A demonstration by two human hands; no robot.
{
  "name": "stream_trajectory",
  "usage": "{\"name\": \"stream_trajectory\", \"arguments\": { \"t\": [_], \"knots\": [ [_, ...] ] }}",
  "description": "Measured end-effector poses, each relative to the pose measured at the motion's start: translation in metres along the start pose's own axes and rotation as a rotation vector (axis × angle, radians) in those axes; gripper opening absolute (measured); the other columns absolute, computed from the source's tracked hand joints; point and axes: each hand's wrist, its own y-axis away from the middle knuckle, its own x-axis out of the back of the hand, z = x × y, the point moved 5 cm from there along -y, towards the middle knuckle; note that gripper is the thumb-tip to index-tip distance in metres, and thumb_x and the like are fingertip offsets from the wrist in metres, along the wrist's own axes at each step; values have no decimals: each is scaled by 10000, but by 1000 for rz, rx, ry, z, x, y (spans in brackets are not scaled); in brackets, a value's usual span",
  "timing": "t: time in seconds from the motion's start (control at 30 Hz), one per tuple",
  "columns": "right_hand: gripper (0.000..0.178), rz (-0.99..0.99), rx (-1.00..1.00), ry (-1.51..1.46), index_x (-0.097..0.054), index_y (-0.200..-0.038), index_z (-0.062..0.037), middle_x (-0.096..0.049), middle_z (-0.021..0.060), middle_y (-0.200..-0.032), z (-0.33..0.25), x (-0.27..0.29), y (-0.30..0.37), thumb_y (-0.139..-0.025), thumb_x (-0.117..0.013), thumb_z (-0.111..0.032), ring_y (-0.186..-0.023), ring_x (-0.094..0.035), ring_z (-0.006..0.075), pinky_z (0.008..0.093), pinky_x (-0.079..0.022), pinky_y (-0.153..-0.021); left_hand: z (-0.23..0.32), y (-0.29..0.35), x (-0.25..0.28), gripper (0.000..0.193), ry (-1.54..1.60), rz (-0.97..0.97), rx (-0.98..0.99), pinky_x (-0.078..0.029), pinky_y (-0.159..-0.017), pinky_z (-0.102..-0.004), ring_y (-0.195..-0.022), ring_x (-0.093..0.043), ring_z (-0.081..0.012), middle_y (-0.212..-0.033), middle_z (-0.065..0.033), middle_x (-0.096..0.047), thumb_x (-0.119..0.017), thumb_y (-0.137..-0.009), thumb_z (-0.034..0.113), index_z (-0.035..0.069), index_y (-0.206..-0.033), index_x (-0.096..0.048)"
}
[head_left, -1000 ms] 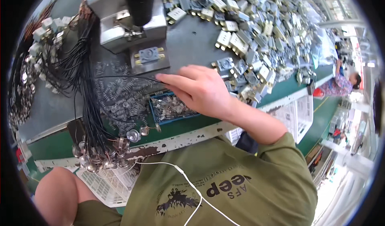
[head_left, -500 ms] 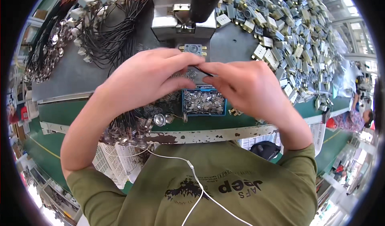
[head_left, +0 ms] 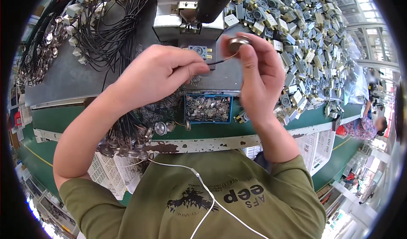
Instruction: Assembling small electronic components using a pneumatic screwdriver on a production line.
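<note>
My left hand (head_left: 163, 73) pinches a thin wire (head_left: 217, 62) with a black sleeve between thumb and fingertips. The wire's bare copper-coloured end runs to a round metal cap (head_left: 238, 43), which my right hand (head_left: 263, 75) grips between thumb and fingers, tilted. Behind my left fingertips a grey-blue block with brass terminals (head_left: 199, 51) sits in front of the press-like machine (head_left: 188, 20). Nearer to me, below the hands, stands a blue tray (head_left: 231, 107) of small metal pieces.
A large heap of grey and white blocks (head_left: 292, 31) covers the right of the bench. Bundles of black wires (head_left: 114, 39) lie at the left, with round metal caps (head_left: 127, 145) by the chipped front edge. Small springs (head_left: 157, 109) are scattered left of the tray. Another person (head_left: 362, 126) is at far right.
My right hand has turned over and moved up and right; the round metal cap now shows in it. My left hand stays close to its place, still pinching the wire.
</note>
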Motion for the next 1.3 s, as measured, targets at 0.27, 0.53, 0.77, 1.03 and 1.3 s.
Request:
{"name": "stream_trajectory", "arguments": {
  "t": [0.27,0.53,0.77,1.03,1.3],
  "knots": [
    [233,-609,-509,180,-682,-1204,9,-688,40,-926,8,-10,-19,-1067,-553,-127,-866,-632,85,263,-514,-808,24,9,19,197,-799,-26,-337,-523,-654,-341,-771,-624,-196,-760,-9,-571,-665,-768,124,132,-965,-658],
    [407,-441,-401,135,-645,-1353,1,-709,18,-1017,4,3,4,-954,-726,-11,-970,-648,69,254,-537,-849,26,11,14,197,-594,97,-324,-500,-638,-373,-737,-599,-241,-764,-42,-553,-777,-799,170,78,-927,-659],
    [344,-696,-482,230,-688,-1300,-9,-653,-22,-915,11,-5,3,-973,-735,-107,-745,-495,44,214,-431,-664,15,16,0,255,-670,-46,-346,-516,-658,-360,-701,-619,-200,-694,0,-546,-762,-866,306,113,-841,-596],
    [406,-213,-274,262,-589,-1420,-28,-732,109,-1113,0,44,-13,-1026,-657,-98,-917,-655,99,264,-545,-807,23,13,3,249,-592,-238,-275,-514,-656,-384,-679,-649,-235,-673,-17,-612,-730,-887,257,191,-1124,-695],
    [405,-87,205,178,-527,-1415,52,-713,151,-1146,-34,21,-37,-1047,-621,-88,-886,-675,138,273,-555,-777,-17,-20,20,476,-401,-145,-58,-542,-718,-434,-795,-706,-341,-912,-173,-723,-660,-937,61,163,-1401,-616]
  ]
}}
